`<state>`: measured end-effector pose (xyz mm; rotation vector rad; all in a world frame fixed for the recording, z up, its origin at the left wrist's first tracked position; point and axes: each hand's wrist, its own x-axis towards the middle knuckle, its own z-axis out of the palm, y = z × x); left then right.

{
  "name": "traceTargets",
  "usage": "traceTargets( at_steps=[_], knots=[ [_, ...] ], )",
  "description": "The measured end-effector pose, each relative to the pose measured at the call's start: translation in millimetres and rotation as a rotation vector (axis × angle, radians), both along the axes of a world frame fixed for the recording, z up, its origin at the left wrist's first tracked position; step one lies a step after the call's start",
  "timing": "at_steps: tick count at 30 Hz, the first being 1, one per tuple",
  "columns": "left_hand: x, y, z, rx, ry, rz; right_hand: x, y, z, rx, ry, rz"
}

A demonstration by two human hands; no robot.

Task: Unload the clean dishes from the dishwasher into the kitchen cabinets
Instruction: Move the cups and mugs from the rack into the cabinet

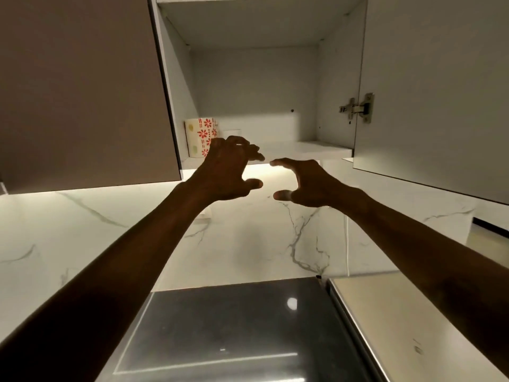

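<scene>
- The left hand (230, 168), at the centre of the frame, is empty: its fingers are curled and spread apart from the thumb, clamped on nothing.
- The right hand (305, 183), just beside it to the right, is likewise empty, with fingers and thumb apart in an open claw; the two sets of fingertips nearly face each other without touching.
- Both hands sit in front of the front edge of the white bottom shelf (303, 148) of the open grey wall cabinet (253, 78), which fills the upper middle of the frame.
- A cream cylindrical mug with a red flower pattern (199, 136) stands upright at the far left of that shelf, just behind and left of the left hand; whether the hand touches it I cannot tell.
- The mug is matt, seemingly ceramic, and no handle shows from here.
- Judged from this, at least one dish is put away; the rest of the shelf right of the mug is bare, so most of the unloading probably remains.
- The dishwasher itself is not in view, so how many dishes are left cannot be told.
- The cabinet's open grey door with a metal hinge (358, 107) hangs at the upper right.
- White marble-veined wall panelling (82, 230) runs across the middle of the frame, and a dark glossy surface (234, 326) lies at the bottom centre.
</scene>
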<state>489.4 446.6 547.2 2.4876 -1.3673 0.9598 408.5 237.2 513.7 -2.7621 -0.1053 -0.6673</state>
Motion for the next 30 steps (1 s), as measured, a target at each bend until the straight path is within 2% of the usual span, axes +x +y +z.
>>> traceTargets(
  at_steps=[6, 13, 20, 30],
  knots=[
    [-63.6, 11.4, -16.4, 0.047, 0.041, 0.116, -54.3, 3.0, -21.0, 0.005, -0.016, 0.07],
    [-163.5, 4.6, -78.9, 0.011, 0.315, 0.172, -136.1, -5.6, -74.2, 0.083, 0.003, 0.19],
    [-260.4, -3.3, -192.6, 0.138, 0.662, 0.203, -227.4, -16.8, -168.8, 0.101, 0.218, 0.186],
    [-360.3, -14.0, -298.7, 0.227, 0.877, 0.129, -355.3, -40.1, -263.2, 0.122, 0.469, 0.025]
  ],
)
